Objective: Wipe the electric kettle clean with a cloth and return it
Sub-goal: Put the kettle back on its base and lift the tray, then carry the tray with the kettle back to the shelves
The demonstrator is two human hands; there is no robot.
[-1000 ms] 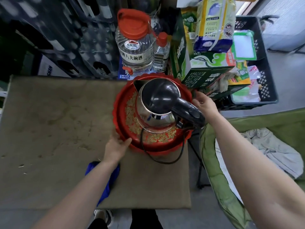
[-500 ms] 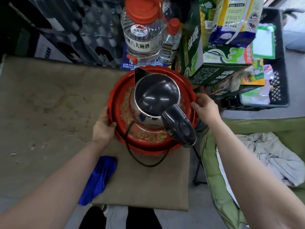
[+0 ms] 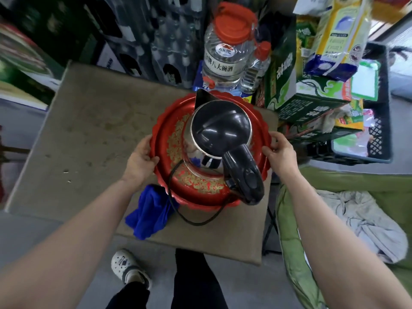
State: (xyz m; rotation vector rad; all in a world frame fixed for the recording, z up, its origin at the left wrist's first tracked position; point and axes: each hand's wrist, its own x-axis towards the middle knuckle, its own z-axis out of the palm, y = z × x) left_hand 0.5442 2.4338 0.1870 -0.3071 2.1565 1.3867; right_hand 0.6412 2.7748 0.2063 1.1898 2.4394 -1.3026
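A steel electric kettle [image 3: 220, 130] with a black lid and black handle stands upright in a round red tray [image 3: 200, 192] with gold patterning, on the brown table [image 3: 93, 134]. My left hand [image 3: 140, 159] grips the tray's left rim. My right hand [image 3: 279, 152] grips its right rim. A blue cloth [image 3: 149, 212] lies crumpled on the table just below the tray's left front, partly under its edge. The kettle's black cord [image 3: 191, 219] loops out over the tray's front rim onto the table.
Behind the tray stand a big clear jug with a red cap [image 3: 229, 50] and a smaller bottle [image 3: 256, 65]. Green cartons [image 3: 296, 94] and a black crate [image 3: 376, 134] crowd the right. A green chair with a grey garment [image 3: 356, 219] sits at lower right.
My left hand slid from the tray's front rim up to its left side, and my right hand settled on the right rim. The tray with the kettle turned, swinging the handle toward me.
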